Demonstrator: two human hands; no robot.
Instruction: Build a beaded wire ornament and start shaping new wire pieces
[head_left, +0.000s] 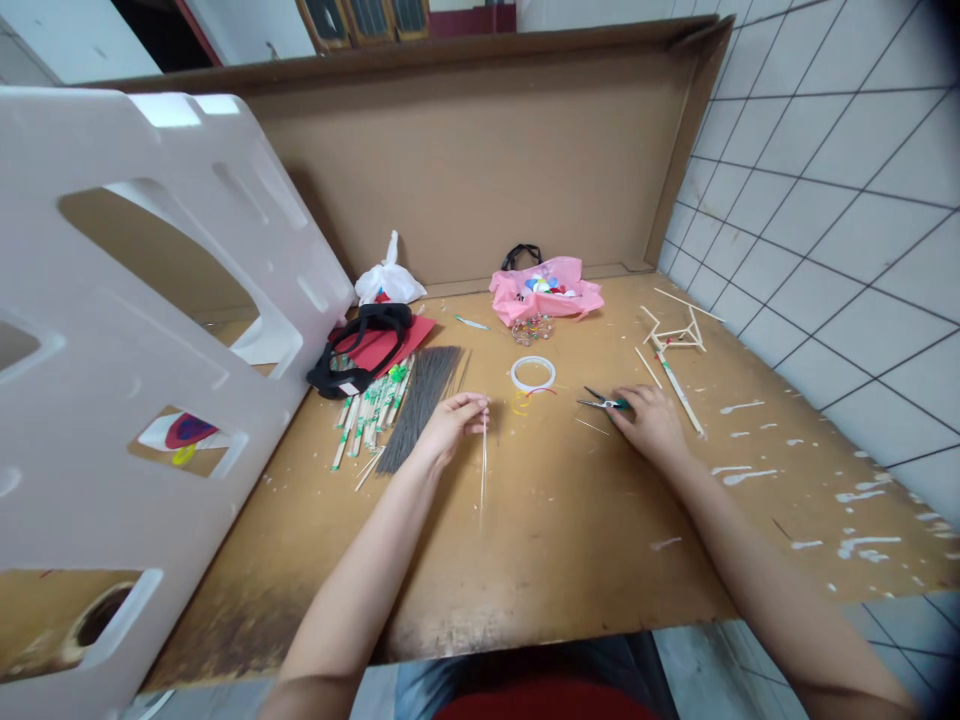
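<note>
My left hand (451,425) is closed in a pinch over the middle of the table. Thin pale wires (484,470) hang from its fingertips toward the table's front. On the right, my right hand (651,422) is closed on a pair of pliers (600,402) with dark green handles, its jaws pointing left. The fingers cover most of the handles. One short thin piece (592,426) lies just below the pliers. Between the hands sit a white tape ring (533,373) and a yellow coil (520,403). A bundle of grey wires (420,405) lies left of my left hand.
Paper-wrapped chopsticks (360,425) and a black strap (356,350) on red paper lie left. A pink bag (551,287) and a white bag (390,280) stand behind. A stick frame (679,340) sits right. A white plastic panel (150,350) and cardboard wall (480,160) border the table.
</note>
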